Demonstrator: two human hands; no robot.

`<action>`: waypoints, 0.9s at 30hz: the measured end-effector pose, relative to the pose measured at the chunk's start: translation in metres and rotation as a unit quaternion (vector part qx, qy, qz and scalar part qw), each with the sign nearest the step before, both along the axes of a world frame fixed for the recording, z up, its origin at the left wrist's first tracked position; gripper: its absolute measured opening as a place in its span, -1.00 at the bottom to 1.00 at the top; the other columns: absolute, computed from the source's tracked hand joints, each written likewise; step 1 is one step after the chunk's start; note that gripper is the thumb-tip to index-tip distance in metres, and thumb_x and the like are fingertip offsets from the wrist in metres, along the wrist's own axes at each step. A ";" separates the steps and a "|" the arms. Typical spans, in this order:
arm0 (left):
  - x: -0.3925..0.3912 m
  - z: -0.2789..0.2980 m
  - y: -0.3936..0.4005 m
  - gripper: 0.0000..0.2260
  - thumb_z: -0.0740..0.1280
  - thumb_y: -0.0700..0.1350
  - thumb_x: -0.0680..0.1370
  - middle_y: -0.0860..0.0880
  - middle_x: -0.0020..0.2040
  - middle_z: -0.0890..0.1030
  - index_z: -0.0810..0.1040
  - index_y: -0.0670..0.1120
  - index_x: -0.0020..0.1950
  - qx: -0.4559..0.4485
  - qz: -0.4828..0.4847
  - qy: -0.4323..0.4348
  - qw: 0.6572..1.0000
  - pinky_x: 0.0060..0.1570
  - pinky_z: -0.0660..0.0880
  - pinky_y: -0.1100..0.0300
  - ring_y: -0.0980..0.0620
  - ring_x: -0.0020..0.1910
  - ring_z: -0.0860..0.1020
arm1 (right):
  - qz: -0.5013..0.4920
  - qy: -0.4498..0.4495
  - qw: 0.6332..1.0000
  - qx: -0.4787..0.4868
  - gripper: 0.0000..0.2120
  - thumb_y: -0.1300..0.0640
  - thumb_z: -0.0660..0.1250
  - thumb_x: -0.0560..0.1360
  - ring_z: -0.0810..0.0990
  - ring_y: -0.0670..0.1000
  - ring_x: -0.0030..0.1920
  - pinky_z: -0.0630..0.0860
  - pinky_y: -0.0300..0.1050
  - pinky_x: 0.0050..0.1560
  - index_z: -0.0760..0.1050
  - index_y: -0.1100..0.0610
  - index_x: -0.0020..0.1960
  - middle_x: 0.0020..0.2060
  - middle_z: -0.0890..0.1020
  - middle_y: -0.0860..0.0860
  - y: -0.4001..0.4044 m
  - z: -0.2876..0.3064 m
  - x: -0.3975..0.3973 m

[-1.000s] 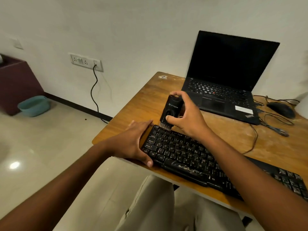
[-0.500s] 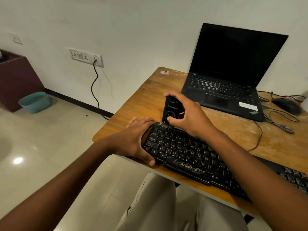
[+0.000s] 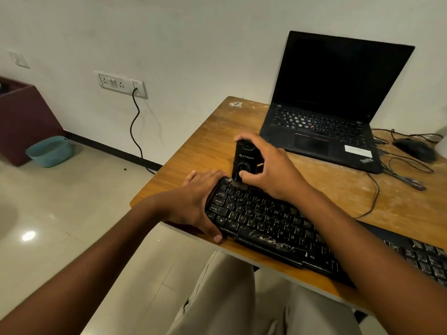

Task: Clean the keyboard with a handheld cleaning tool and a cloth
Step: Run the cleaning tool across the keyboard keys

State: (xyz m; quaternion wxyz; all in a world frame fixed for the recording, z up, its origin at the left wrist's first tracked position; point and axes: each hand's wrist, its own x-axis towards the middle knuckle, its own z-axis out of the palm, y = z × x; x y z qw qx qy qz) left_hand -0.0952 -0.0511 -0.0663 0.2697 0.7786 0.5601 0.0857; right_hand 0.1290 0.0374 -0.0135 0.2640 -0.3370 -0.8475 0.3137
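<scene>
A dusty black keyboard [image 3: 273, 226] lies along the near edge of the wooden desk [image 3: 208, 141]. My right hand [image 3: 271, 165] grips a black handheld cleaning tool [image 3: 244, 158], held upright with its brush end down on the keyboard's top-left corner keys. My left hand [image 3: 196, 199] holds the keyboard's left end, fingers along the far side and thumb curled round the near edge. No cloth is in view.
An open black laptop [image 3: 321, 131] with a dark screen stands at the back of the desk. A black mouse [image 3: 416, 148] and tangled cables [image 3: 399, 172] lie at the right. A wall socket with a plugged cable [image 3: 135, 122] and a teal basin [image 3: 49, 151] are at the left.
My right hand has brought the cleaning tool down from just above the corner onto the top-left keys. My left hand has stayed on the keyboard's left end.
</scene>
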 end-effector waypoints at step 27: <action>0.000 -0.003 0.002 0.35 0.49 0.54 0.13 0.07 0.69 -0.07 -0.21 0.11 0.66 -0.019 0.015 0.004 1.000 0.57 -0.34 -0.18 0.04 0.65 -0.23 | -0.013 0.086 0.996 -0.036 -0.33 0.31 0.51 0.42 0.66 0.05 -0.05 0.65 -0.16 -0.33 0.34 -0.21 0.33 0.05 0.55 0.02 -0.003 -0.005 -0.016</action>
